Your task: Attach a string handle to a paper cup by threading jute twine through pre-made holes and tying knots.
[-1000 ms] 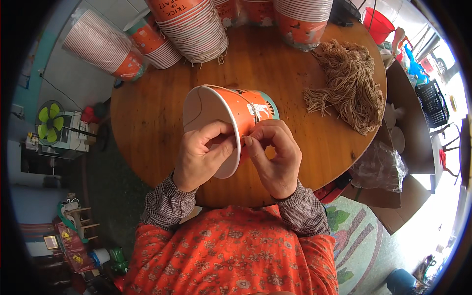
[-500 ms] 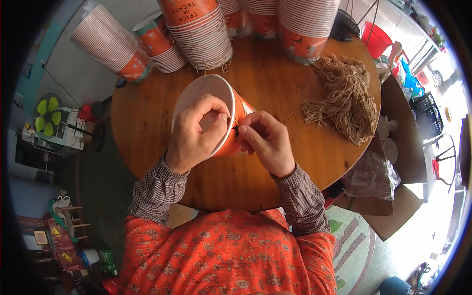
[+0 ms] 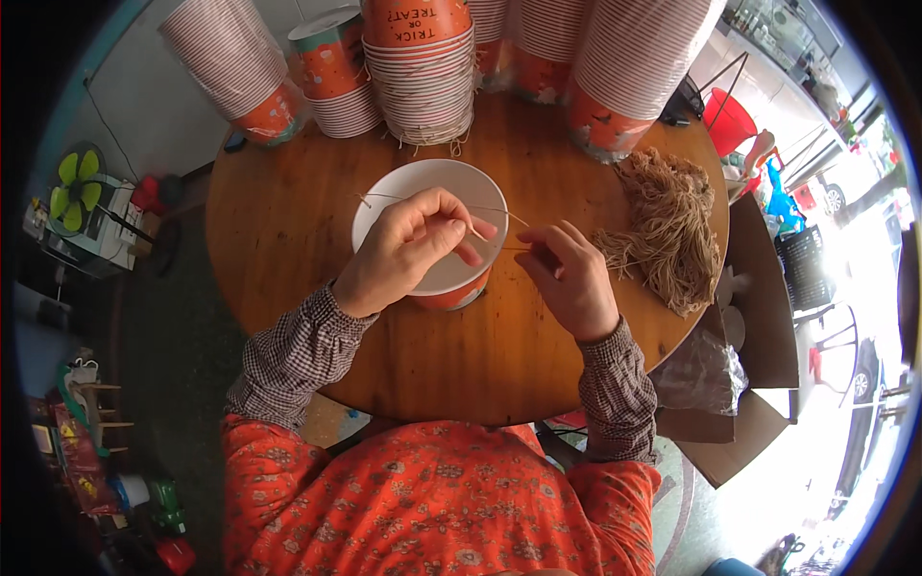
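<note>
An orange paper bucket [image 3: 451,298] with a white inside stands upright on the wooden table, its mouth facing up. Over that mouth, my left hand [image 3: 413,238] pinches a thin tan string [image 3: 499,210] between thumb and forefinger. One stretch of string runs leftward past the bucket's far left rim; another reaches right. To the right of the rim, my right hand [image 3: 574,283] has its fingers closed on the string, the fingertips partly hidden. Neither hand grips the bucket now. Whether the string is fastened to its wall cannot be made out.
A tangled bundle of tan strings [image 3: 667,235] lies at the table's right. Along the back stand a nested stack of buckets [image 3: 420,86] with strings hanging from it and several plastic-wrapped stacks [image 3: 615,96]. An open cardboard box [image 3: 759,317] sits beyond the right edge.
The bucket has gone from tilted to upright on the table. My right hand has moved off its side to the right, and the string now stretches between my hands above the mouth.
</note>
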Available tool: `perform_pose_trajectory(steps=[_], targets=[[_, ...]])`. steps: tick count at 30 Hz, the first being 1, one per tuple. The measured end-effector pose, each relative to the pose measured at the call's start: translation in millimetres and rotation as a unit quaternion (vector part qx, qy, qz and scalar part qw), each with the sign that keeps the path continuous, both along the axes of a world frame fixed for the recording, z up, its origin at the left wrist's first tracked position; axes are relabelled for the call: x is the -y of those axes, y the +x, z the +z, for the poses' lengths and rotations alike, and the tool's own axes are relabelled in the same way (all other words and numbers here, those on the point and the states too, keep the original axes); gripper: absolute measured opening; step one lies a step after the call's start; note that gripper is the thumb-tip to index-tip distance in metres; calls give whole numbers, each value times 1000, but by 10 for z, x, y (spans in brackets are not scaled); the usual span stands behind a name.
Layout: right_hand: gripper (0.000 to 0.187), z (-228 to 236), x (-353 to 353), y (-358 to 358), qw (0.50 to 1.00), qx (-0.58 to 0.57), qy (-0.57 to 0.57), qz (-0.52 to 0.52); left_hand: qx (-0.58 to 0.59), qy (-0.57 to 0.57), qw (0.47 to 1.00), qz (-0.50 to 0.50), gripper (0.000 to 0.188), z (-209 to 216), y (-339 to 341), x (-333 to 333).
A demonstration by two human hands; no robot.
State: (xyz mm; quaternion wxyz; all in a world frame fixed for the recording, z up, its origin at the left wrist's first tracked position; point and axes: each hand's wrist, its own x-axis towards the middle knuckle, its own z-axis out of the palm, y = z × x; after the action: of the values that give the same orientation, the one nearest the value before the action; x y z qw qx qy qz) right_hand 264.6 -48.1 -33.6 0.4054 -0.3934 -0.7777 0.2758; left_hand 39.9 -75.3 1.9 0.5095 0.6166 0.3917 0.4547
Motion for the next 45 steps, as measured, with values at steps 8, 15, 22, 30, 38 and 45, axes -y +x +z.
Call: perform_pose_trajectory(steps=[8, 15, 22, 30, 38, 45], targets=[[14, 195, -20, -146, 984, 61, 165, -6, -20, 23, 1000, -5, 11, -62, -68, -103], [14, 245, 67, -207, 977, 82, 199, 7, -40, 25, 999, -7, 10, -53, 16, -88], [18, 312, 120, -116, 984, 67, 163, 10, -107, 68, 991, -38, 10, -95, 48, -172], [18, 242, 18, -2, 992, -77, -95, -6, -187, 215, 958, -23, 12, -100, 161, -267], [16, 265, -59, 58, 988, -44, -134, 56, -175, 249, 952, -29, 13, -75, 274, -314], [13, 470, -78, 93, 994, 22, -60, 93, -89, 117, 986, -79, 24, -104, 220, -461]])
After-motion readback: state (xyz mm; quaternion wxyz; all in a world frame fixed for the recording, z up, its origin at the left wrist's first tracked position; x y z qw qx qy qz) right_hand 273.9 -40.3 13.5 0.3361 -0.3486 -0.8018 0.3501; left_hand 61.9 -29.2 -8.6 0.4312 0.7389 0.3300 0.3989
